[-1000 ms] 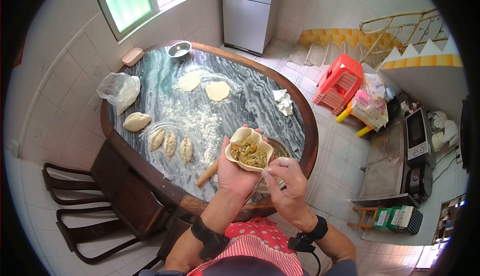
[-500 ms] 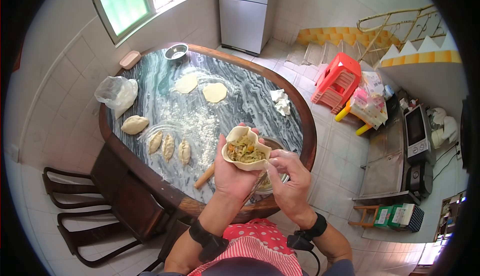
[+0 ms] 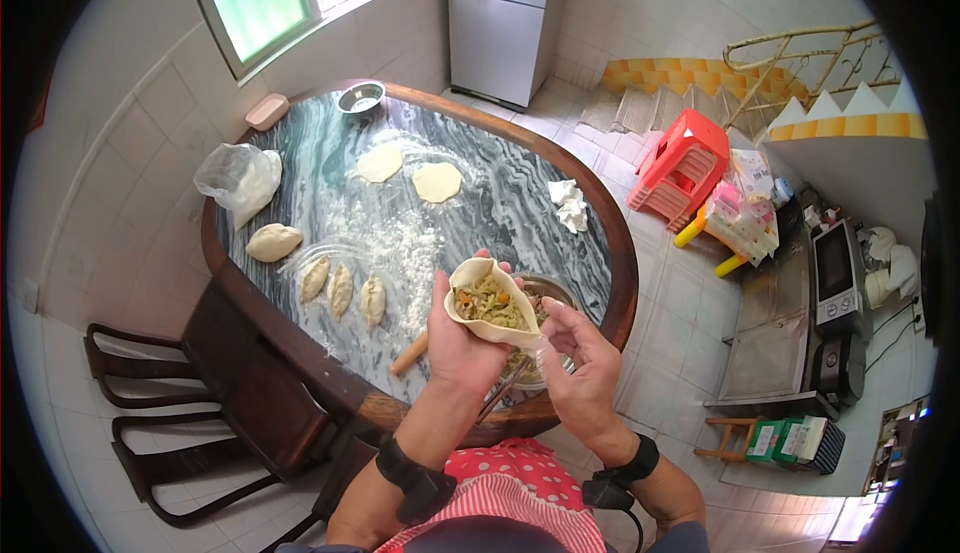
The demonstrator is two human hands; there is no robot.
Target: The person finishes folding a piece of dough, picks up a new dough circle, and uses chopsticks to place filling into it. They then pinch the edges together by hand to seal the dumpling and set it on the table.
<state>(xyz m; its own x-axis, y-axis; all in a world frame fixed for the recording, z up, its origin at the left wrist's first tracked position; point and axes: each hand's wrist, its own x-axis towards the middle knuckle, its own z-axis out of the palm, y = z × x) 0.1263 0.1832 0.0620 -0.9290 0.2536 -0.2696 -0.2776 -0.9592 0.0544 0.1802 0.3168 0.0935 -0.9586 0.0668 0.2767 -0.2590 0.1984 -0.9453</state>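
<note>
A round dough wrapper filled with shredded vegetables, a half-formed dumpling (image 3: 490,303), rests in the cupped palm of my left hand (image 3: 463,358). Its top gapes, so the filling shows. At the wrapper's right end, the thumb and fingers of my right hand (image 3: 582,363) pinch the edge into a point. Below my hands stands a metal bowl (image 3: 565,291) of filling, partly covered by them. Thin sticks, seemingly chopsticks (image 3: 496,399), lean at the bowl. Beside my left wrist lies a rolling pin (image 3: 410,353), partly hidden.
Three finished dumplings (image 3: 340,291) lie on the marble table (image 3: 500,168) near a dough lump (image 3: 273,243) and scattered flour. Two flat wrappers (image 3: 437,183) are farther back. A plastic bag (image 3: 240,181), small metal bowl (image 3: 361,99) and crumpled tissue (image 3: 569,206) sit around the edge.
The wrapper's right end has been drawn into a sharper point, and its opening looks narrower. My right fingers have shifted slightly along the edge. The whole view has moved a little.
</note>
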